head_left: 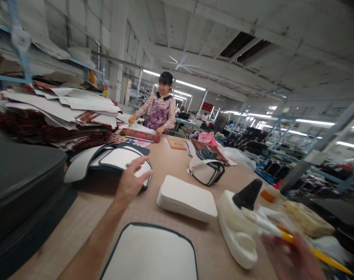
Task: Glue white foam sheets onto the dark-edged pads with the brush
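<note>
Left hand: the left hand [132, 179] stretches forward on a bare forearm that runs up from the lower edge, fingers spread and loose, the grip released around nothing; its fingertips reach the near edge of a stack of white rounded panels with dark piping [118, 159].

Right hand: the right hand [293, 258] sits low at the right edge, blurred, its grip clenched around a yellow-handled brush with a white tip [282, 232] that points up and left.

Panel stack: flat, rounded-corner pieces, white faces edged in black, piled on the left part of the light brown bench [165, 159], just beside a black curved case [22, 182] at the left edge.

Near panel: a single white panel with dark border [150, 252] lies flat on the bench at the bottom centre, between the two arms.

White pads: a stack of plain white rounded foam-like pieces [186, 198] rests in the middle of the bench, apart from both hands.

Glue bottle: a white container with a black conical spout [238, 217] stands just left of the brush tip; whether they touch cannot be told.

Folded bundle: a white bundle with dark-edged layers [206, 167] lies farther along the bench.

Far end: a person in a purple patterned apron [161, 112] stands over red patterned sheets [139, 135].

Left shelf side: a heap of white and red patterned sheets [57, 112] is piled above the case.
</note>
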`<state>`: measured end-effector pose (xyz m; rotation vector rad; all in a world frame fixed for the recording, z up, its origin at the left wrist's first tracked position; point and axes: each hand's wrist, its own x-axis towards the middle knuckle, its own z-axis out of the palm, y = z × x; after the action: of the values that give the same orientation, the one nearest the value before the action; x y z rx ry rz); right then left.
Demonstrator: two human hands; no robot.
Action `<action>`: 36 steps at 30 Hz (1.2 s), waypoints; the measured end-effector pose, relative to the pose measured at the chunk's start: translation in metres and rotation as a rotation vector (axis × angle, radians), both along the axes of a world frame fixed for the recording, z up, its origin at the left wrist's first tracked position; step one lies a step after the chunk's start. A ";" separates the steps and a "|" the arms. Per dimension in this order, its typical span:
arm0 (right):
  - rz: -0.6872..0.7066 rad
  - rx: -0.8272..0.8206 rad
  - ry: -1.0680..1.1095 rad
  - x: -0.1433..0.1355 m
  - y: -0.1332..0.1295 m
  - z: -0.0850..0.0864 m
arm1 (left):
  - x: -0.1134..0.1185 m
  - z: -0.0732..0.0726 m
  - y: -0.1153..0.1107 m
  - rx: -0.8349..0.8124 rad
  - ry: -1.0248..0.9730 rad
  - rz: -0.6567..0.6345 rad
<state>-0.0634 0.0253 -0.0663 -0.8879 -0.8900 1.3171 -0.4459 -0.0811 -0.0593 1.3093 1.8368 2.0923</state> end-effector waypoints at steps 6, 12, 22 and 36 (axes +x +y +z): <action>0.193 0.116 0.090 -0.065 0.019 0.042 | 0.077 -0.016 0.045 -0.624 0.824 -0.376; 0.377 0.148 -0.026 -0.118 0.047 0.049 | 0.085 -0.038 0.058 -0.830 0.925 -0.338; 0.520 0.169 -0.109 -0.189 0.081 0.018 | 0.079 -0.068 0.083 -0.953 0.945 -0.268; 0.500 0.186 -0.171 -0.161 0.075 0.029 | 0.084 -0.055 0.073 -0.971 0.949 -0.235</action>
<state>-0.2247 0.1005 -0.0369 -0.6588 -1.4090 1.5623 -0.3619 -0.0077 -0.1145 2.0863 2.2637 0.2089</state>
